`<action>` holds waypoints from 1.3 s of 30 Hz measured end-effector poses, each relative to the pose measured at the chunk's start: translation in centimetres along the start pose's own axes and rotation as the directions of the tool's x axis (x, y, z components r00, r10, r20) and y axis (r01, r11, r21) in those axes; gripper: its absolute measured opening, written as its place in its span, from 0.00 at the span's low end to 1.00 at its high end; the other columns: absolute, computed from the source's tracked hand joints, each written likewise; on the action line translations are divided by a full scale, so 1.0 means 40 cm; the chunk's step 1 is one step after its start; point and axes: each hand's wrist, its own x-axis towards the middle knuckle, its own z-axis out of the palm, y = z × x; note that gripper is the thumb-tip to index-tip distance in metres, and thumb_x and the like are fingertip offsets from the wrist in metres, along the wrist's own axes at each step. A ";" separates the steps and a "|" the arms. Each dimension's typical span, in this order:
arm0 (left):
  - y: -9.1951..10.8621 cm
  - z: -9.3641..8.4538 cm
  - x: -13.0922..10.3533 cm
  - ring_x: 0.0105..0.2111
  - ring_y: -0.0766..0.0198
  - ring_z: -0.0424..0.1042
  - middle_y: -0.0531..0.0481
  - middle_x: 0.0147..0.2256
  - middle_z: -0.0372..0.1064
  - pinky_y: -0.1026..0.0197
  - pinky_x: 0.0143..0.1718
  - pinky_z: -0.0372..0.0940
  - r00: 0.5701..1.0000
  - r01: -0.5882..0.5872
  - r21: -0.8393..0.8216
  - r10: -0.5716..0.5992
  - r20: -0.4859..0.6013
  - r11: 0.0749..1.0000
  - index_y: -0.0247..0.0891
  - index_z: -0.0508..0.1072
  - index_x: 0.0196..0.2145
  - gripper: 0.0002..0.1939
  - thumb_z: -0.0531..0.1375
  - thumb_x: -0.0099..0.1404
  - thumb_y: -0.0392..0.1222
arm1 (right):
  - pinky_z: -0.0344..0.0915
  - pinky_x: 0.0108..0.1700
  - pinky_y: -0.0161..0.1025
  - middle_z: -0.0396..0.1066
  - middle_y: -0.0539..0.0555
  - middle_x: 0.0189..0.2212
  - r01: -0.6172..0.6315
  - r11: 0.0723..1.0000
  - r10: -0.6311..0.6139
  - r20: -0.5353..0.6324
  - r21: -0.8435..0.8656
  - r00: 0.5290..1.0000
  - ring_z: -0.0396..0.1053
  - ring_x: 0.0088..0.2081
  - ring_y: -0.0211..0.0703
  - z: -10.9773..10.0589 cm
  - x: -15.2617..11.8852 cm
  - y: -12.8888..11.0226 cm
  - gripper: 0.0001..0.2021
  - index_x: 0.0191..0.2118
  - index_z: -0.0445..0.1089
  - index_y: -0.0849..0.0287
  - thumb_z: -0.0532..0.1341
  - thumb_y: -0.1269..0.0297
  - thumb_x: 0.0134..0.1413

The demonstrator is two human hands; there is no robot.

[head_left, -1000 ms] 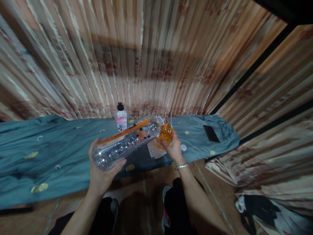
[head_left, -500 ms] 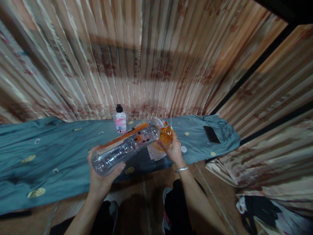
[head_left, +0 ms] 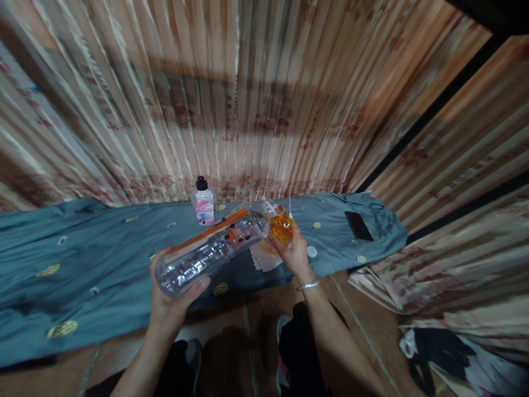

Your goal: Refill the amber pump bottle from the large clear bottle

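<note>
A large clear plastic bottle [head_left: 210, 251] with an orange label lies tilted across the view, its base held by my left hand [head_left: 171, 303]. Its neck points right, at the mouth of a small container of orange liquid [head_left: 281, 227]. My right hand [head_left: 296, 255], with a silver bracelet at the wrist, is wrapped round that container. Whether the two mouths touch cannot be made out. Beneath the container a pale scalloped cloth [head_left: 264, 260] rests on the teal cover. Just right of my right hand is a white round cap [head_left: 311, 252].
The teal cloth surface [head_left: 103, 242] runs along a pleated curtain [head_left: 248, 110]. On it stand a white-and-pink bottle with a black top [head_left: 204, 204] and, at the right, a dark phone [head_left: 359, 226]. A dark pole [head_left: 430, 113] slants at the right. A bag [head_left: 446, 353] lies lower right.
Both hands keep their grips, and the large bottle stays tilted toward the small container. The view has shifted very slightly; nothing else has clearly moved.
</note>
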 end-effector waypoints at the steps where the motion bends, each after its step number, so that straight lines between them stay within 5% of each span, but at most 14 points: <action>1: 0.004 0.002 0.000 0.42 0.56 0.78 0.51 0.49 0.74 0.60 0.36 0.77 1.000 0.020 -0.006 -0.020 0.005 1.000 0.48 0.69 0.56 0.52 0.83 0.33 0.36 | 0.79 0.51 0.52 0.82 0.64 0.50 -0.002 1.000 0.002 0.002 0.000 1.000 0.82 0.50 0.61 0.000 0.000 -0.002 0.33 0.59 0.70 0.59 0.72 0.46 0.52; 6: 0.018 0.023 -0.009 0.31 0.60 0.76 0.50 0.47 0.74 0.62 0.24 0.72 0.993 0.109 -0.039 -0.106 0.058 0.993 0.46 0.70 0.54 0.47 0.82 0.36 0.37 | 0.79 0.52 0.52 0.82 0.63 0.50 -0.005 1.000 0.005 -0.011 0.001 1.000 0.82 0.51 0.61 -0.001 0.002 -0.006 0.33 0.59 0.71 0.58 0.72 0.47 0.52; 12: 0.019 0.047 -0.035 0.38 0.57 0.76 0.49 0.50 0.76 0.62 0.30 0.73 0.995 0.096 -0.112 -0.097 -0.004 0.989 0.47 0.72 0.57 0.45 0.81 0.41 0.43 | 0.79 0.52 0.52 0.82 0.63 0.50 -0.002 1.000 0.002 -0.021 0.000 1.000 0.82 0.50 0.61 0.000 0.003 -0.005 0.32 0.59 0.71 0.58 0.72 0.47 0.52; 17: 0.022 0.035 -0.027 0.39 0.56 0.77 0.45 0.52 0.76 0.60 0.29 0.73 0.981 0.190 -0.166 -0.183 0.058 0.968 0.44 0.74 0.57 0.36 0.76 0.54 0.55 | 0.79 0.52 0.52 0.82 0.63 0.51 -0.007 1.000 0.006 -0.014 -0.013 1.000 0.82 0.51 0.60 -0.001 0.003 -0.007 0.32 0.59 0.71 0.58 0.72 0.47 0.52; 26: 0.018 0.009 -0.008 0.38 0.53 0.79 0.46 0.45 0.78 0.58 0.31 0.76 0.991 0.136 -0.158 -0.133 0.027 0.978 0.44 0.75 0.56 0.39 0.80 0.47 0.48 | 0.79 0.52 0.51 0.83 0.63 0.50 -0.027 0.999 0.027 -0.010 -0.036 1.000 0.82 0.50 0.60 0.000 0.002 -0.018 0.33 0.59 0.70 0.59 0.71 0.49 0.51; 34: 0.006 0.013 -0.018 0.54 0.43 0.77 0.42 0.54 0.77 0.47 0.54 0.73 0.993 0.113 -0.050 -0.112 0.033 0.992 0.42 0.71 0.60 0.45 0.80 0.46 0.52 | 0.79 0.52 0.51 0.83 0.62 0.49 -0.041 0.999 0.040 -0.017 -0.026 0.999 0.82 0.49 0.60 0.001 0.004 -0.018 0.32 0.59 0.70 0.58 0.71 0.47 0.52; 39: 0.001 0.020 -0.027 0.52 0.46 0.77 0.44 0.53 0.77 0.52 0.48 0.75 0.987 0.161 -0.117 -0.159 0.026 0.980 0.44 0.72 0.61 0.47 0.81 0.44 0.49 | 0.79 0.51 0.51 0.83 0.63 0.49 -0.033 0.999 0.032 -0.030 -0.007 0.999 0.82 0.49 0.60 0.001 0.003 -0.011 0.33 0.59 0.71 0.59 0.71 0.46 0.52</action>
